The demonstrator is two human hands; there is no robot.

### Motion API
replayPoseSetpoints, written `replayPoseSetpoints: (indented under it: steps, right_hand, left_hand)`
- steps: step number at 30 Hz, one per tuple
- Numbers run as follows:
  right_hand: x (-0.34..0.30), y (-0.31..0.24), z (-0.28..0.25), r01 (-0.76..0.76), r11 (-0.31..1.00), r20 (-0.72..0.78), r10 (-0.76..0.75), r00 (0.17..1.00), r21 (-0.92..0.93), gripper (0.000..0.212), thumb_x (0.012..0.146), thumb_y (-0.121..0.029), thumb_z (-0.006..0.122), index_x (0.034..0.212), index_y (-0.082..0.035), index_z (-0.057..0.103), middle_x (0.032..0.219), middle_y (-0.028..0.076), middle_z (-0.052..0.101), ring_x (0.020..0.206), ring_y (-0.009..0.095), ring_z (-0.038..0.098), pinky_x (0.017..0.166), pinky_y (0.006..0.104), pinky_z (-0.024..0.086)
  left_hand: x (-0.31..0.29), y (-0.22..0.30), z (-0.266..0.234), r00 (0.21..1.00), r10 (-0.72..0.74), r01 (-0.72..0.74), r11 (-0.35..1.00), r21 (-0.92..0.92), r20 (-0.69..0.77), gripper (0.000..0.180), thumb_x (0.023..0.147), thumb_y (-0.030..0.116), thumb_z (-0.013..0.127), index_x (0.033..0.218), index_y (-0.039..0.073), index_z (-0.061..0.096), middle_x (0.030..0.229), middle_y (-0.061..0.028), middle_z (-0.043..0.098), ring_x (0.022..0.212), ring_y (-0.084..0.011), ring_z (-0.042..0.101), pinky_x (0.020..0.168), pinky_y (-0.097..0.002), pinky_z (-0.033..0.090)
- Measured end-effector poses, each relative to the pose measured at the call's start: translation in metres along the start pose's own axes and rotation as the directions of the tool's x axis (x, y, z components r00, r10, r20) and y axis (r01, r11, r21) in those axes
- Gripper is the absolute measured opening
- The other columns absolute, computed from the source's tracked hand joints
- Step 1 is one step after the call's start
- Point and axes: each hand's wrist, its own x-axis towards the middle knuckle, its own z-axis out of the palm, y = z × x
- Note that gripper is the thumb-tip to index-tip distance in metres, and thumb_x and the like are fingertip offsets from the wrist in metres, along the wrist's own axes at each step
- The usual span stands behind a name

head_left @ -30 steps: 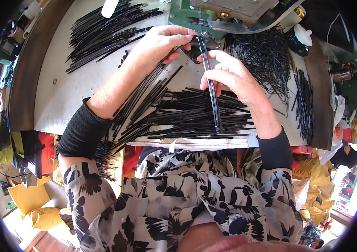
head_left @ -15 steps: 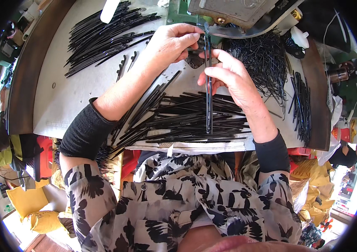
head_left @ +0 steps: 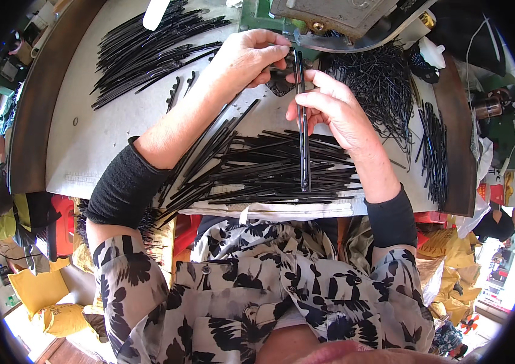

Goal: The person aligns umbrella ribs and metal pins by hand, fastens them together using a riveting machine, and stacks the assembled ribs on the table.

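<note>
Blouse [head_left: 233, 297], pale, black floral-like print, small round button [head_left: 206, 270] in front. Sleeve covers, black, two: left [head_left: 125, 189], right [head_left: 392, 219]. Lap garment [head_left: 251, 238], seemingly matching print.

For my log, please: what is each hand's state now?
Left hand: curled by the black strips; its grip cannot be told.
Right hand: holding these black strips.

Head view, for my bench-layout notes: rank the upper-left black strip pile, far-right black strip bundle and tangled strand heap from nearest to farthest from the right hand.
1. Tangled strand heap: just right of the right hand.
2. Far-right black strip bundle: farther right and lower.
3. Upper-left black strip pile: left, beyond the left hand.
</note>
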Motion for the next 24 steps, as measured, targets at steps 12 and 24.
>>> replayPoseSetpoints:
  steps: [12, 24]
  right_hand:
    - [0.001, 0.005, 0.004, 0.014, 0.989, -0.109, 0.002, 0.994, 0.147, 0.026, 0.085, -0.022, 0.056, 0.101, -0.003, 0.055, 0.072, 0.003, 0.059, 0.056, 0.007, 0.054, 0.048, 0.0201, 0.044]
    - [0.008, 0.008, 0.005, 0.083, 0.978, -0.087, -0.067, 0.994, 0.191, 0.023, 0.088, -0.018, 0.058, 0.103, -0.001, 0.056, 0.074, 0.005, 0.061, 0.054, 0.005, 0.051, 0.048, 0.0175, 0.04]
  left_hand:
    - [-0.005, 0.006, -0.004, 0.995, -0.096, 0.094, 0.992, 0.079, 0.027, 0.032, 0.087, 0.029, 0.061, 0.091, -0.003, 0.063, 0.059, -0.0024, 0.056, 0.04, -0.0051, 0.045, 0.035, -0.0193, 0.032]
    - [-0.009, 0.008, -0.003, 0.969, -0.188, 0.208, 0.972, -0.111, 0.162, 0.028, 0.088, 0.026, 0.059, 0.097, -0.001, 0.061, 0.072, -0.0037, 0.062, 0.055, -0.0093, 0.058, 0.047, -0.0196, 0.045]
